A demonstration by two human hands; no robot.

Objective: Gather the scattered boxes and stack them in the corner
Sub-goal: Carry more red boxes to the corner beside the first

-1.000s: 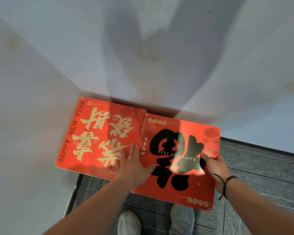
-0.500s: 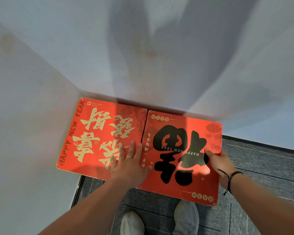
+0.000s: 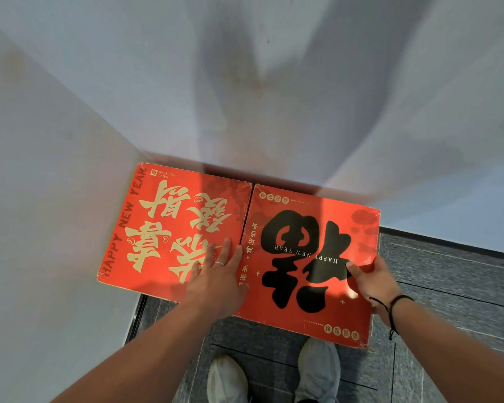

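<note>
The gold-lettered box [image 3: 172, 228] sits tight in the corner against both walls; the black-lettered box [image 3: 312, 263] lies just beside it, edges touching, its far side near the back wall [image 3: 274, 97]. The left hand [image 3: 216, 283] rests flat, fingers straight, over the seam between the two; the right hand [image 3: 373, 283] grips the black-lettered box's right edge, thumb on top (fingers underneath are hidden). To seat it well, I'd push evenly from the right while the flat palm keeps the tops level; watch that the edges meet squarely.
</note>
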